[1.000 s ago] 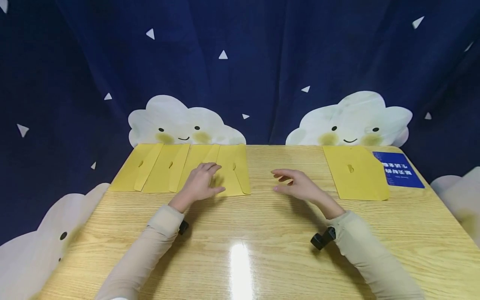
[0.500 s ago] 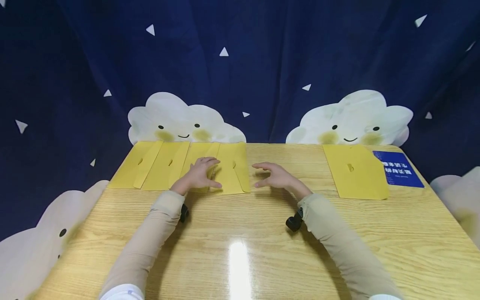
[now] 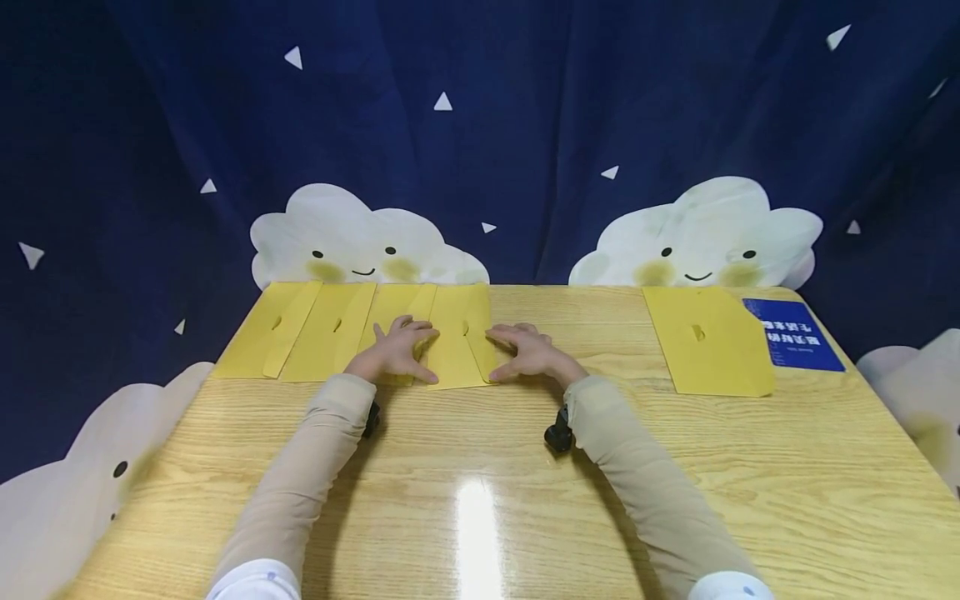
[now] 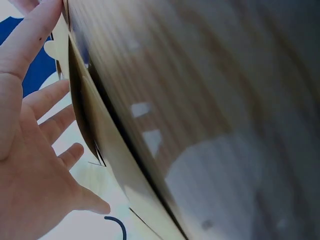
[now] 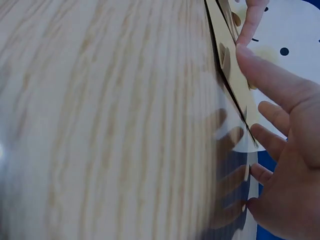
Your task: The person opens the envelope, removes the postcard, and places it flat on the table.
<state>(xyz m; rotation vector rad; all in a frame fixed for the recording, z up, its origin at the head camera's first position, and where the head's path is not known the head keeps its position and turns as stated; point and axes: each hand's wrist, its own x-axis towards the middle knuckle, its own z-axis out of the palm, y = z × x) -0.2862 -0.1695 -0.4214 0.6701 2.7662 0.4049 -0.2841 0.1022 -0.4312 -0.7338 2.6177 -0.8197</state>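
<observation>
A row of overlapping yellow envelopes lies along the far left part of the wooden table. My left hand (image 3: 396,348) is over the third envelope (image 3: 390,302), thumb and fingers spread, beside the left edge of the rightmost envelope (image 3: 453,350). At that envelope's right edge is my right hand (image 3: 531,352), its thumb and fingertips at the border. In the left wrist view the left palm (image 4: 40,190) shows, with the fingers splayed near the envelopes. The right wrist view has the right thumb (image 5: 270,75) against an envelope's edge. Neither hand has curled round anything.
On the right lies a separate yellow envelope (image 3: 705,350) with its flap spread out, partly over a blue card (image 3: 806,337) with white print. Behind the table (image 3: 420,467) hangs a dark blue curtain (image 3: 510,100) with cloud faces.
My right hand has moved left across the table to the right edge of the rightmost envelope. My left hand has shifted only slightly, with its fingers spread wider. The envelopes have stayed put.
</observation>
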